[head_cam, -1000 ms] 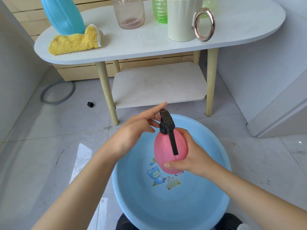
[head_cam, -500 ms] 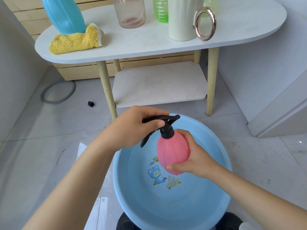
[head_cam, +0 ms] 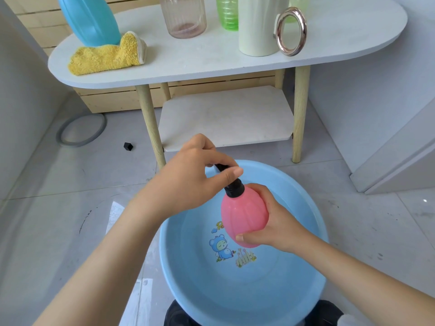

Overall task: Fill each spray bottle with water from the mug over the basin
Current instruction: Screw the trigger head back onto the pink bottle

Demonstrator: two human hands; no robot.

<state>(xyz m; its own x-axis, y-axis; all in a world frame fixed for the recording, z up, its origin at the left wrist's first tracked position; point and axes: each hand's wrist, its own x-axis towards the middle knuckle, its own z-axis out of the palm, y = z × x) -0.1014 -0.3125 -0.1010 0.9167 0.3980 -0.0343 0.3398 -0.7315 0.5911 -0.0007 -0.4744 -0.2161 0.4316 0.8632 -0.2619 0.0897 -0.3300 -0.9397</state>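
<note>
Over the blue basin (head_cam: 313, 222) at lower centre, right hand (head_cam: 275, 222) grips the pink bottle (head_cam: 243, 217) steady while left hand (head_cam: 190, 182), curled round the black sprayer head (head_cam: 233, 189), should twist squarely.

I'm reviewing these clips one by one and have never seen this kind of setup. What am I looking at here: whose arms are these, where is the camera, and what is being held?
There is no machine here. A person wears a wide-angle camera on the head, looking forward and down, so the two bare arms coming in from the bottom are that person's own.

The right hand grips the body of a pink spray bottle, tilted over a blue basin on the floor. The left hand grips the bottle's black spray head, which is on the bottle's neck.

Behind stands a white table. On it are a cream mug with a shiny ring handle, a yellow cloth, a blue bottle, a clear ribbed bottle and a green bottle.
</note>
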